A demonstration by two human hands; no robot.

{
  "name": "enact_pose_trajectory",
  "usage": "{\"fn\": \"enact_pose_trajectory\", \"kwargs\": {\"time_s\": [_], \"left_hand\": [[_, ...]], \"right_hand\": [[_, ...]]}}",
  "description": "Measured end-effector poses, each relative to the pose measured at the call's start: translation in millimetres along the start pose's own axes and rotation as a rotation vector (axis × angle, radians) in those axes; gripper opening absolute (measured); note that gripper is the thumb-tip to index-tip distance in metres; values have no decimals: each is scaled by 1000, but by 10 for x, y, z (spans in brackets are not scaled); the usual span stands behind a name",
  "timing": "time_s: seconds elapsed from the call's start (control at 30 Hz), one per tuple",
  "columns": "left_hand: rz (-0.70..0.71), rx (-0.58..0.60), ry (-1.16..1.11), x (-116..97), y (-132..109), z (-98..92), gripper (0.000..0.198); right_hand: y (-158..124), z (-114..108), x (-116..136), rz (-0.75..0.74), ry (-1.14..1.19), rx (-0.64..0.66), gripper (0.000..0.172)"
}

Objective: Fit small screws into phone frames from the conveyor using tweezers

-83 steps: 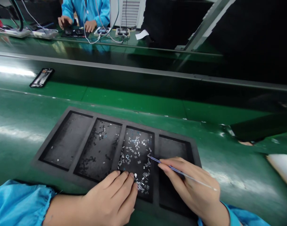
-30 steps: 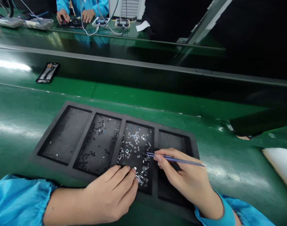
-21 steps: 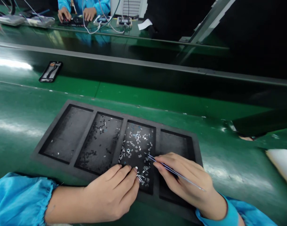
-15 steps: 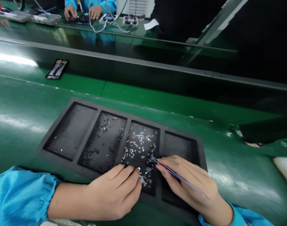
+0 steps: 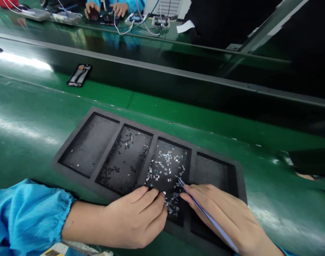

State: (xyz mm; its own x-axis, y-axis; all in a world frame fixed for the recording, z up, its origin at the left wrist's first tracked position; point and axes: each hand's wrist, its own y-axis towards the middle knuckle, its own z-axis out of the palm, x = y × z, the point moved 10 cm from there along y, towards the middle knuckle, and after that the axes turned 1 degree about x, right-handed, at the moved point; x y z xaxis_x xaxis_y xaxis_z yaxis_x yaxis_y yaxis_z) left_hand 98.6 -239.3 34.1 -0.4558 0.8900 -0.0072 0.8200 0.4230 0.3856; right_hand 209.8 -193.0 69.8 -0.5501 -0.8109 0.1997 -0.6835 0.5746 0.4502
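Pinching tweezers (image 5: 215, 224) over unreadably small silvery parts (image 5: 167, 156) is the right hand (image 5: 228, 211), the left hand (image 5: 141, 217) curled, its hold unclear.

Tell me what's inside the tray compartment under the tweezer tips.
Small shiny pieces, some bluish, lie scattered in the compartment. The left hand covers its near left corner; anything beneath there cannot be seen.

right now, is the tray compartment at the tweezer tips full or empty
Neither: partly filled. Small shiny pieces lie scattered in that compartment, with bare dark gaps between them; the left hand hides part of it.
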Motion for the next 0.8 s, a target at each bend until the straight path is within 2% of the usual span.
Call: {"fn": "enact_pose_trajectory", "kwargs": {"time_s": [0.43,0.67,0.73,0.8], "left_hand": [[-5,-11,-5,5,-7,10,34],[-3,-14,-1,1,-1,3,33],[0,-8,0,0,3,8,34],[5,0,7,-2,4,13,35]], "right_hand": [[66,54,78,-32,-32,109,30],[48,78,62,-54,-25,122,28],[17,77,5,-18,17,85,27],[-13,58,-143,104,71,23,20]]}}
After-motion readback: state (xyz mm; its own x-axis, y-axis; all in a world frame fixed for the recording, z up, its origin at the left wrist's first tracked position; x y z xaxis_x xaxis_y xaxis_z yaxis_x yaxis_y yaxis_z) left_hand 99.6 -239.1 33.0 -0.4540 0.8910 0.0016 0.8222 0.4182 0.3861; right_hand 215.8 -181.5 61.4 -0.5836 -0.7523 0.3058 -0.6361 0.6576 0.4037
